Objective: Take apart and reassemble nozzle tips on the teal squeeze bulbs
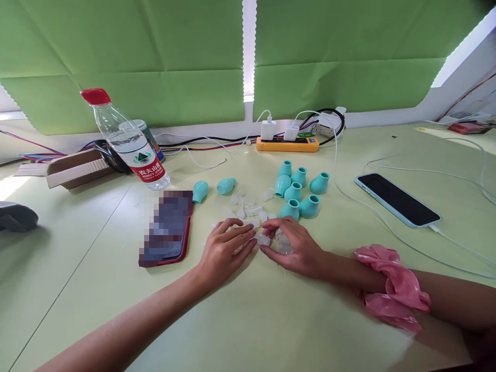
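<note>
Pale table [232, 330]: left hand [228, 248] palm-down, right hand [296, 245] curled, clear piece [263, 239] between.

**Turquoise and Translucent on Pale Green**

The bulb-shaped pieces [320, 184] are uniformly turquoise; the small plastic parts [253, 211] are translucent, whitish to clear. The tabletop [217, 325] is pale yellow-green, the blinds [194, 41] a deeper plain green. The bottle [124, 140] is clear, with a red cap [95, 96] and a red-and-white label [149, 172] (its emblem [142, 157] dark green). The power strip [287, 147] is orange-yellow and black. One phone [170, 227] is edged in red, the other phone [398, 199] in pale aqua. The wrist wrap [401, 284] is glossy pink.
</note>
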A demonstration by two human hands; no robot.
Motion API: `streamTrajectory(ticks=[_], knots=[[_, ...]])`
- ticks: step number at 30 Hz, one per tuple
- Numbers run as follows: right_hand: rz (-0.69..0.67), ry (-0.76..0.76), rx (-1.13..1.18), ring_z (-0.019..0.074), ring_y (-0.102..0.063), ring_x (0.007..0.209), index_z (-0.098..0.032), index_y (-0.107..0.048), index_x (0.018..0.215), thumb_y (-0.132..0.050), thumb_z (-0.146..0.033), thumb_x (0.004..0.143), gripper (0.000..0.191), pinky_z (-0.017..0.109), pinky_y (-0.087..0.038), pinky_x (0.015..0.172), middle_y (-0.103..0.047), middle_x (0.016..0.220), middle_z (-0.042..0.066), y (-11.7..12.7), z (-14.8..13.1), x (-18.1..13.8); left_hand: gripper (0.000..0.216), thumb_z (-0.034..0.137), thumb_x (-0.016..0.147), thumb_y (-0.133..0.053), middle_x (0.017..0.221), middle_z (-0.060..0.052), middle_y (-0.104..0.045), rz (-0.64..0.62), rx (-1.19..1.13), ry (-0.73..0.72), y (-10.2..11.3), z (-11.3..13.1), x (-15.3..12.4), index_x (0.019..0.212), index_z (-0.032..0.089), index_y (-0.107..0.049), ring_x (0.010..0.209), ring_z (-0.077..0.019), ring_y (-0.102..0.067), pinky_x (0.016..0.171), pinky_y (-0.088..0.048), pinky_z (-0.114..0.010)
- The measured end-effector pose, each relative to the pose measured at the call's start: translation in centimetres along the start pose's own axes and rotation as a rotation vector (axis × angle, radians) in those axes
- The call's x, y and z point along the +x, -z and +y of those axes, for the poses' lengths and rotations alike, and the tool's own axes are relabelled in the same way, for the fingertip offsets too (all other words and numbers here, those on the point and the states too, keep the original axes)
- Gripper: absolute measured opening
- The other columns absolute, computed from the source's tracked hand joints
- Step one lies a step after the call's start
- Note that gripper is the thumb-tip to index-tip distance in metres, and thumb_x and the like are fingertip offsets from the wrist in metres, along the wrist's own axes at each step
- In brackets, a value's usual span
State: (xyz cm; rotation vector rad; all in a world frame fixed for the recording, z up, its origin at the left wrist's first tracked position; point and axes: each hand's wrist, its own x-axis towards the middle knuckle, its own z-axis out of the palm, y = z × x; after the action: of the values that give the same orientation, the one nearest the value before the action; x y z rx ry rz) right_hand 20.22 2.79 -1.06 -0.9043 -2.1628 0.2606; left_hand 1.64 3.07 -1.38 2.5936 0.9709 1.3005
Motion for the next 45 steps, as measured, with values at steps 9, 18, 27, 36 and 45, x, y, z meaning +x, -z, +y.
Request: streamTrajectory(ticks=[9,18,27,36,45], knots=[[-0.003,-0.028,-0.011,0.0157,-0.055,0.072,-0.018,-0.044,0.099,-0.058,-0.022,0.073,0.029,0.032,-0.045,0.069,-0.060,0.076,0.003,-0.1,-0.1,-0.1,0.018,0.011,0.073,-0.056,0.092,-0.006,-0.067,-0.056,0.182,-0.047,0.2,0.4,0.1,0.089,0.015,-0.062,0.086,-0.0225,-0.054,0.069,-0.045,-0.037],[-0.028,-0.048,0.022,0.0161,-0.055,0.075,-0.018,-0.045,0.099,-0.056,-0.023,0.076,0.027,0.032,-0.046,0.071,-0.060,0.077,0.004,0.0,0.1,-0.2,0.022,0.006,0.073,-0.052,0.093,-0.007,-0.066,-0.077,0.194,-0.057,0.2,0.5,0.2,0.091,0.015,-0.060,0.087,-0.0236,-0.053,0.069,-0.046,-0.038],[-0.061,-0.038,0.047,0.0157,-0.055,0.075,-0.018,-0.046,0.099,-0.053,-0.024,0.079,0.022,0.031,-0.046,0.072,-0.059,0.079,0.003,0.1,0.1,0.0,0.026,0.004,0.074,-0.048,0.094,-0.010,-0.063,-0.079,0.124,-0.073,0.0,0.3,0.1,0.094,0.016,-0.057,0.089,-0.0222,-0.051,0.070,-0.048,-0.038],[-0.028,0.033,0.060,0.0162,-0.054,0.077,-0.017,-0.047,0.097,-0.053,-0.022,0.079,0.019,0.031,-0.046,0.070,-0.059,0.082,0.005,0.1,0.2,0.0,0.024,0.007,0.074,-0.049,0.088,-0.010,-0.063,-0.104,-0.058,0.016,0.4,0.7,0.4,0.094,0.014,-0.057,0.084,-0.0199,-0.052,0.072,-0.047,-0.036],[0.119,0.238,0.192,0.0136,-0.055,0.086,-0.019,-0.051,0.094,-0.057,-0.008,0.074,0.024,0.027,-0.049,0.073,-0.054,0.091,0.005,0.5,-0.1,-0.1,0.033,0.025,0.070,-0.059,0.093,-0.010,-0.064,-0.212,-0.181,0.148,2.5,1.7,2.0,0.100,0.011,-0.059,0.086,-0.0221,-0.047,0.076,-0.043,-0.038]])
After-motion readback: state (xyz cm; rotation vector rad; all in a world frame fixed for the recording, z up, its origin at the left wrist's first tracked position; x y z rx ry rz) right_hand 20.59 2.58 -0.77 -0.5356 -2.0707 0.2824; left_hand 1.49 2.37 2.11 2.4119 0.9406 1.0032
